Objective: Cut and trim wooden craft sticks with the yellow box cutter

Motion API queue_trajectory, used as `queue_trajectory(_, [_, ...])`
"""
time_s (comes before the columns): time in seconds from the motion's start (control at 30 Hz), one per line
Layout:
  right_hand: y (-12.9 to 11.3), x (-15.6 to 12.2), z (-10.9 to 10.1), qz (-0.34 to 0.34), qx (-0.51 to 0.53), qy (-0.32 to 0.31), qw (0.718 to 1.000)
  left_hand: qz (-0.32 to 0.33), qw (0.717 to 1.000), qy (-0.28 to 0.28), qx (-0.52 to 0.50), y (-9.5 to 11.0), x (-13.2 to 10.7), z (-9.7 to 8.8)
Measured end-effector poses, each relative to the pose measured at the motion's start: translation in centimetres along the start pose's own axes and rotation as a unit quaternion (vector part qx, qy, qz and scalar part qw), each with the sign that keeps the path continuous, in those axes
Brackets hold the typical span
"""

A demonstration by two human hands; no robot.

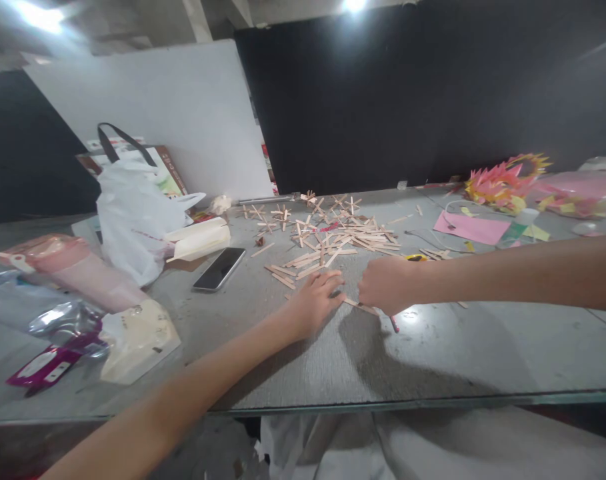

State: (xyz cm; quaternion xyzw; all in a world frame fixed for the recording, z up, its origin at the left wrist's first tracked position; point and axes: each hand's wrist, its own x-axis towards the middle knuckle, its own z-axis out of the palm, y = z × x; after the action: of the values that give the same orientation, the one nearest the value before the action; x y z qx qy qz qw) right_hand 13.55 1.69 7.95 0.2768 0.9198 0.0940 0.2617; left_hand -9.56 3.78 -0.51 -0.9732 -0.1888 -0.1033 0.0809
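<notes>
Low over the near middle of the table, a flat wooden craft stick (361, 306) stretches between my two hands. My left hand (313, 305) pinches its left end between thumb and fingers. My right hand (390, 285) is closed in a fist at the stick's other end. A slim red pen-like thing (394, 325) pokes out below that fist; its upper part is hidden by the fingers. Beyond both hands lies a spread of loose craft sticks (367, 235), some joined into star shapes (283, 214). Something yellow and black (417, 257) shows just behind my right wrist.
Left of the sticks lies a phone (219, 269), near a white plastic bag (130, 217), a pink tumbler (77, 267) and a purple packet (45, 368). At right are pink paper (470, 227) and a pink-yellow paper craft (503, 185). The table's front edge (333, 408) runs close by.
</notes>
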Motion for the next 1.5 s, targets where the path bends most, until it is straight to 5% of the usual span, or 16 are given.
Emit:
queue_trajectory(0.23, [-0.2,0.0,0.1,-0.019,-0.010,0.006,1.000,-0.015,0.999,0.007,-0.045,4.6,-2.5,-1.2])
queue_trajectory(0.5, [-0.4,-0.4,0.2,-0.013,-0.017,-0.008,1.000,-0.015,0.991,0.008,-0.131,5.8,-1.7,-1.0])
queue_trajectory(0.73, [0.2,-0.8,1.3,-0.007,-0.004,0.035,0.999,-0.130,0.971,0.048,-0.195,5.4,-0.5,-1.4])
queue_trajectory(0.87, [0.9,-2.0,2.1,0.001,0.061,0.061,0.996,-0.104,0.981,0.014,-0.161,5.7,-0.3,-1.5])
queue_trajectory(1.23, [1.9,-4.9,4.9,0.170,0.222,0.149,0.948,-0.242,0.956,0.032,-0.162,7.3,2.0,-0.7])
queue_trajectory(1.5, [2.0,-4.7,6.4,0.194,0.229,0.182,0.937,-0.261,0.935,-0.009,-0.241,4.0,2.4,-0.6])
